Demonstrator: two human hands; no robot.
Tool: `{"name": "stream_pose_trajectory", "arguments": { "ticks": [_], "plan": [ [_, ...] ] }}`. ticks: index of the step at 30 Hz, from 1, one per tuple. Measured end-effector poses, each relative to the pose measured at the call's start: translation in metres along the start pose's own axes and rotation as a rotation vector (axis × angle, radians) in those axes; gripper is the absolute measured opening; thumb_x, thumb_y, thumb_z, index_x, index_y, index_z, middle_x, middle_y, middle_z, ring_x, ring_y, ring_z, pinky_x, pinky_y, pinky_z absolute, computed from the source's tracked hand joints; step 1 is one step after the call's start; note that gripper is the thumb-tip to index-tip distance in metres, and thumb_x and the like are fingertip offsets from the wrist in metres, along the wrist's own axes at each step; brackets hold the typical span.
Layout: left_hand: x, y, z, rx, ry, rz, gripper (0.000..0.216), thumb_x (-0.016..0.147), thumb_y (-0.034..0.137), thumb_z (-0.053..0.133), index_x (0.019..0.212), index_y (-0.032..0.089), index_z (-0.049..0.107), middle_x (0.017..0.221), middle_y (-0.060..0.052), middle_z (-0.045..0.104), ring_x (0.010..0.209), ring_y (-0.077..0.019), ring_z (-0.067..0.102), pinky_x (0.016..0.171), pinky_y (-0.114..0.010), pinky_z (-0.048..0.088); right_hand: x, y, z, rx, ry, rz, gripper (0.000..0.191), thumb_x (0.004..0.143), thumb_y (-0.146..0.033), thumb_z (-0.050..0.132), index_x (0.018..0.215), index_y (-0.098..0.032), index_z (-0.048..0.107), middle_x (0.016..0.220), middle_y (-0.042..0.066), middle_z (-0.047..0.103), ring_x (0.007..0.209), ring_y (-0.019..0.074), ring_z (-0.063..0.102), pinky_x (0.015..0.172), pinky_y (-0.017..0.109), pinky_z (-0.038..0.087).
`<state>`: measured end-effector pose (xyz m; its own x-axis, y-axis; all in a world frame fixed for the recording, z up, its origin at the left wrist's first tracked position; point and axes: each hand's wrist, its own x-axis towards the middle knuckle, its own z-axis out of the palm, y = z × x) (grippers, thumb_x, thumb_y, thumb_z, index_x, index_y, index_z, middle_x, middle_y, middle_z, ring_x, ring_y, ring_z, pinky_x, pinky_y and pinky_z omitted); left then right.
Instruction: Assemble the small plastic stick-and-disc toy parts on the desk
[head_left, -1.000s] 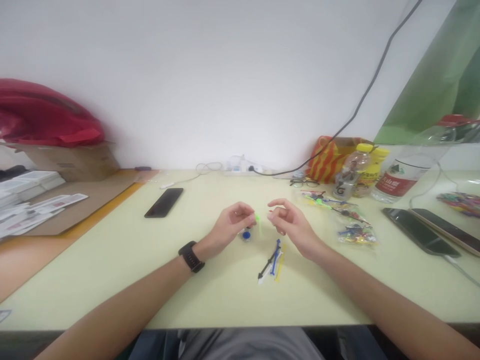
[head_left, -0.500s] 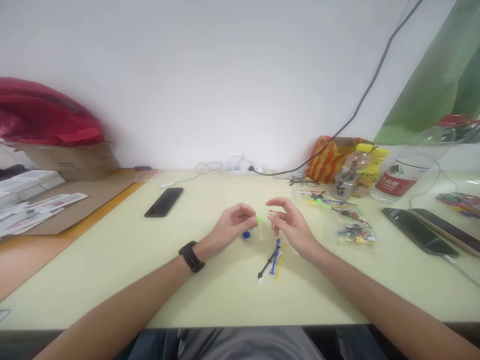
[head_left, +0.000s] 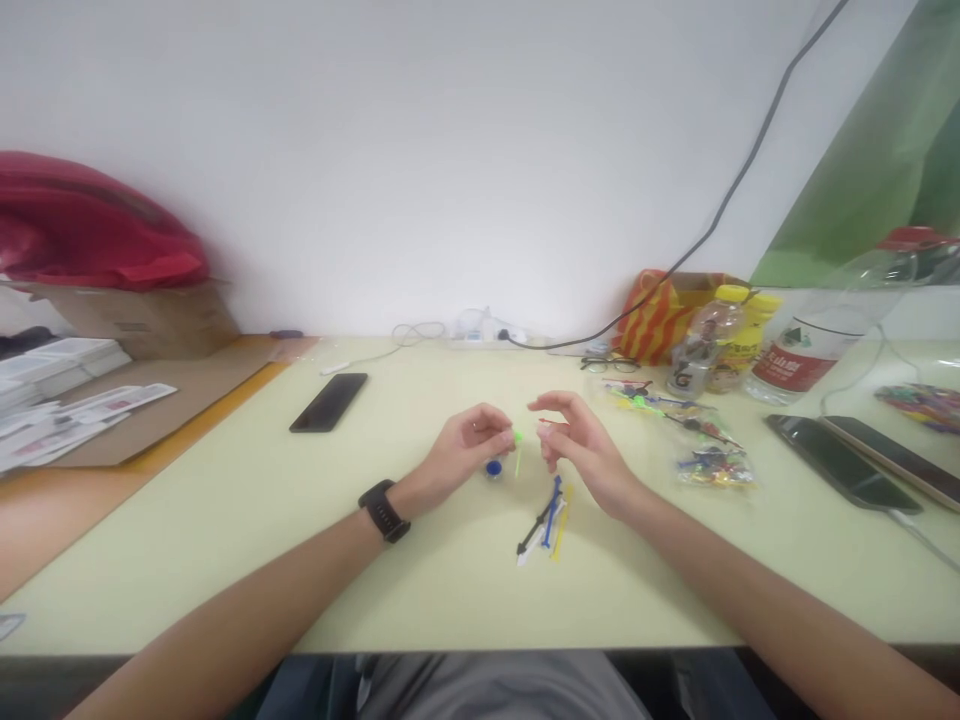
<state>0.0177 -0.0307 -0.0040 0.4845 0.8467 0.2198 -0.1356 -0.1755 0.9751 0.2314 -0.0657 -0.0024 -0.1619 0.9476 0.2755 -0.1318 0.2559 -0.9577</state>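
My left hand (head_left: 471, 447), with a black watch at its wrist, pinches a bright green plastic arrow (head_left: 518, 456) that hangs down from the fingertips. Across from it, my right hand (head_left: 585, 450) has thumb and fingers closed on a small red arrow (head_left: 544, 421), mostly hidden by the fingers. A gap separates the two hands. Just below my left fingers sits a small round blue piece (head_left: 493, 468). On the table below the hands lie a blue arrow (head_left: 551, 518), a black arrow (head_left: 531, 532), a white arrow (head_left: 527, 552) and a yellow arrow (head_left: 559, 540), partly overlapping.
Clear bags of coloured pieces (head_left: 712, 465) lie right of my right hand. Behind them stand bottles (head_left: 705, 340) and a striped bag (head_left: 649, 315). Phones (head_left: 844, 465) rest at the right, another phone (head_left: 328, 402) at the left. Cardboard (head_left: 150, 425) covers the far left.
My right hand has shifted very slightly up. Both hands keep the same hold, and the arrows on the table lie as before.
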Motion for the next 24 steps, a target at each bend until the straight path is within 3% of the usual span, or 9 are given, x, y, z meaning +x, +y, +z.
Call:
{"name": "stream_pose_trajectory", "arguments": {
  "ticks": [4, 8, 12, 15, 17, 19, 21, 24],
  "plan": [
    [0.000, 0.000, 0.000, -0.007, -0.008, 0.003, 0.026, 0.090, 0.037, 0.079, 0.099, 0.017, 0.065, 0.090, -0.002, 0.065, 0.083, -0.0150, 0.063, 0.079, -0.030, 0.050, -0.001, 0.001, 0.000, -0.039, -0.065, 0.041, 0.035, 0.094, -0.044, 0.069, 0.122, -0.027, 0.057, 0.135, 0.009, 0.063, 0.076, 0.0131, 0.063, 0.066, 0.032, 0.057],
    [0.001, -0.001, -0.001, -0.022, -0.018, 0.014, 0.024, 0.091, 0.035, 0.078, 0.100, 0.017, 0.064, 0.091, -0.003, 0.065, 0.085, -0.0158, 0.064, 0.081, -0.031, 0.051, -0.001, 0.000, -0.002, -0.084, -0.082, -0.010, 0.034, 0.095, -0.044, 0.068, 0.123, -0.027, 0.057, 0.134, 0.010, 0.063, 0.079, 0.0147, 0.065, 0.069, 0.034, 0.059],
    [0.001, -0.001, -0.001, -0.030, -0.008, 0.010, 0.025, 0.090, 0.036, 0.079, 0.101, 0.018, 0.064, 0.093, -0.003, 0.065, 0.086, -0.0168, 0.065, 0.083, -0.033, 0.052, -0.003, -0.003, -0.001, -0.159, 0.003, -0.094, 0.039, 0.094, -0.045, 0.069, 0.126, -0.029, 0.055, 0.145, 0.009, 0.053, 0.085, 0.0158, 0.065, 0.069, 0.034, 0.059],
    [0.000, 0.001, 0.000, -0.024, 0.009, -0.008, 0.028, 0.088, 0.038, 0.080, 0.100, 0.018, 0.065, 0.093, -0.004, 0.066, 0.085, -0.0170, 0.066, 0.083, -0.033, 0.052, -0.003, -0.008, 0.002, -0.120, 0.129, -0.087, 0.055, 0.089, -0.046, 0.075, 0.134, -0.033, 0.048, 0.151, 0.009, 0.047, 0.088, 0.0160, 0.064, 0.070, 0.034, 0.059],
    [0.000, 0.003, 0.000, -0.013, 0.038, -0.010, 0.030, 0.087, 0.038, 0.082, 0.100, 0.017, 0.065, 0.092, -0.003, 0.066, 0.084, -0.0168, 0.066, 0.082, -0.032, 0.052, -0.002, -0.012, 0.002, 0.000, 0.156, 0.064, 0.058, 0.087, -0.048, 0.076, 0.134, -0.031, 0.047, 0.135, 0.008, 0.060, 0.080, 0.0154, 0.064, 0.066, 0.032, 0.057],
    [0.001, 0.003, 0.000, 0.006, 0.086, 0.006, 0.031, 0.085, 0.038, 0.083, 0.099, 0.017, 0.065, 0.092, -0.003, 0.066, 0.084, -0.0160, 0.065, 0.080, -0.030, 0.051, 0.000, -0.017, -0.001, 0.160, 0.073, 0.313, 0.050, 0.089, -0.054, 0.071, 0.127, -0.026, 0.054, 0.092, 0.002, 0.068, 0.058, 0.0133, 0.054, 0.052, 0.027, 0.047],
    [0.002, 0.002, 0.000, 0.024, 0.127, 0.025, 0.031, 0.084, 0.037, 0.084, 0.097, 0.017, 0.066, 0.092, -0.003, 0.066, 0.083, -0.0147, 0.064, 0.079, -0.029, 0.051, 0.003, -0.022, -0.007, 0.288, 0.002, 0.461, 0.043, 0.091, -0.056, 0.066, 0.116, -0.021, 0.060, 0.059, -0.007, 0.050, 0.044, 0.0102, 0.035, 0.044, 0.024, 0.033],
    [0.002, 0.001, 0.000, 0.033, 0.135, 0.034, 0.031, 0.083, 0.037, 0.085, 0.097, 0.017, 0.066, 0.092, -0.002, 0.065, 0.082, -0.0142, 0.063, 0.079, -0.028, 0.052, 0.005, -0.024, -0.013, 0.351, 0.050, 0.390, 0.034, 0.089, -0.048, 0.071, 0.109, -0.021, 0.062, 0.054, -0.010, 0.035, 0.046, 0.0085, 0.025, 0.044, 0.022, 0.025]
  ]
}}
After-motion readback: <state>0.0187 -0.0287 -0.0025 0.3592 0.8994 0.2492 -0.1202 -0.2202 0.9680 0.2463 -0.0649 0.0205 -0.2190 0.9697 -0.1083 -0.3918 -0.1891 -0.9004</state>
